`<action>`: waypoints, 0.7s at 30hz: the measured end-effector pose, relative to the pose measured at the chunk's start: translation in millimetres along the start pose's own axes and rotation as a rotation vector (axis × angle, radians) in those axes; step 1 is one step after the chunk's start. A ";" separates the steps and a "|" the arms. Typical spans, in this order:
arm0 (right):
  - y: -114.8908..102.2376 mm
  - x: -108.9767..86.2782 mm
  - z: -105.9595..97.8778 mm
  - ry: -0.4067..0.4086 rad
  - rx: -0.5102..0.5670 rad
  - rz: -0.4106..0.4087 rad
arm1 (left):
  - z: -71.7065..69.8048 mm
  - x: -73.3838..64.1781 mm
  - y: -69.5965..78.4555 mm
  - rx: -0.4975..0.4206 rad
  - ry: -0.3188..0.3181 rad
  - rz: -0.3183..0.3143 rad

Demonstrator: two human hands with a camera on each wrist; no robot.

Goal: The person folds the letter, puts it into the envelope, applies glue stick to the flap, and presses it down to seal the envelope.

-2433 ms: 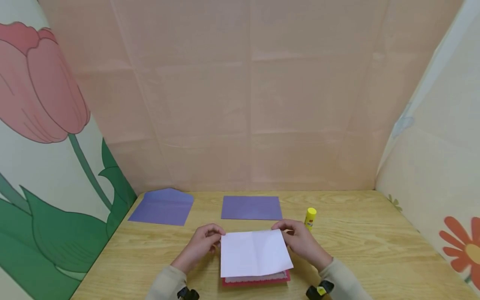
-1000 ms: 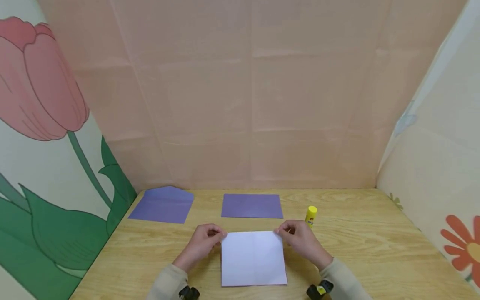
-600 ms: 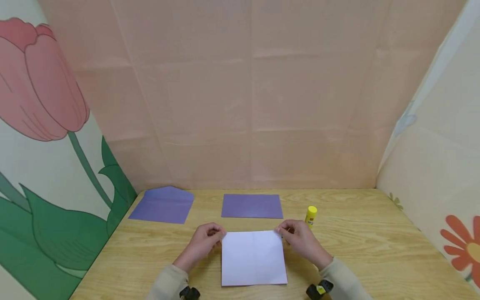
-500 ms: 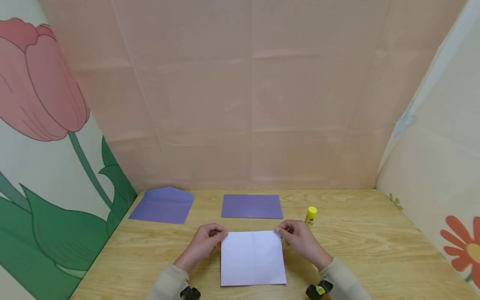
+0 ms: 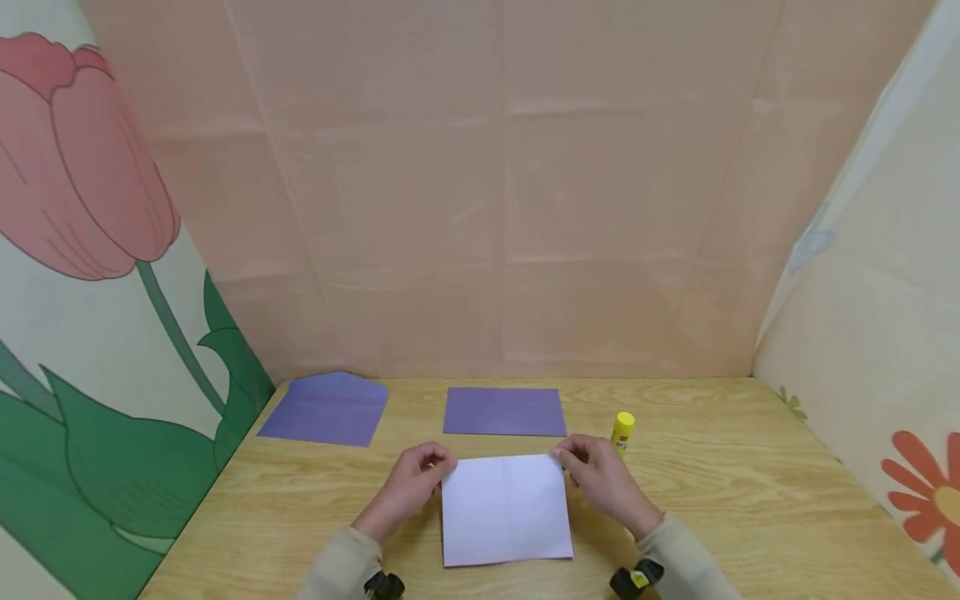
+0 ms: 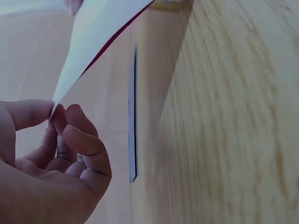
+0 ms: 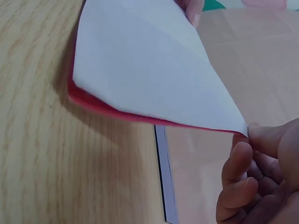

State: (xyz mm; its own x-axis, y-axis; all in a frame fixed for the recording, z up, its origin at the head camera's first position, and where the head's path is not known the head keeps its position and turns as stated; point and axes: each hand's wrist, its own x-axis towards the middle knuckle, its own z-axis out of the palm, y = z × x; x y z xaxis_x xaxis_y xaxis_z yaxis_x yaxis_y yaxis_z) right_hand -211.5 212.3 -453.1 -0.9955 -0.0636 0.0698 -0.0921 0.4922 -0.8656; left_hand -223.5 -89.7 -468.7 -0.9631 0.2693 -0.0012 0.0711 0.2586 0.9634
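Note:
A white sheet of paper (image 5: 506,510) with a faint crease down its middle lies in front of the person in the head view. Its far edge is raised off the table. Along its underside, a red layer (image 7: 107,111) shows in the right wrist view. My left hand (image 5: 408,487) pinches the far left corner between thumb and index finger, the other fingers curling loosely in the left wrist view. At the far right corner, my right hand (image 5: 603,483) holds the paper in a similar pinch. Whether the red layer is fixed to the white sheet cannot be told.
Behind the paper lies a purple rectangle (image 5: 504,412), flat on the wooden table (image 5: 750,500). To its left is a purple envelope (image 5: 326,412) with its flap up. A yellow glue stick (image 5: 622,431) stands just beyond the right hand.
The white paper was skewed over a red card with a greyish edge showing; it then lined up over it. In the last half second, the paper and right hand have shifted slightly away from the person.

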 end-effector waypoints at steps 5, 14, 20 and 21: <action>-1.2 1.9 -0.6 0.044 0.003 0.017 | 3.2 1.2 0.0 -0.013 0.031 0.011; -9.8 2.4 1.4 0.085 0.054 0.004 | 5.9 3.3 3.2 -0.027 0.030 -0.003; -17.1 -1.3 3.7 0.034 0.158 -0.055 | 7.5 2.8 6.6 -0.065 0.012 -0.002; -18.6 -2.2 4.1 0.009 0.186 -0.064 | 7.9 2.4 7.2 -0.073 0.006 0.000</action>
State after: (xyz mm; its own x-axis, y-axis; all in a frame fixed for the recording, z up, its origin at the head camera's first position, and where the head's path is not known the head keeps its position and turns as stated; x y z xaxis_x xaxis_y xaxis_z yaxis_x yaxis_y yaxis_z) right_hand -207.6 199.7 -439.2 -0.9880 -0.0810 0.1311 -0.1503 0.3181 -0.9361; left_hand -223.2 -79.8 -463.8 -0.9646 0.2636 0.0005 0.0525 0.1903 0.9803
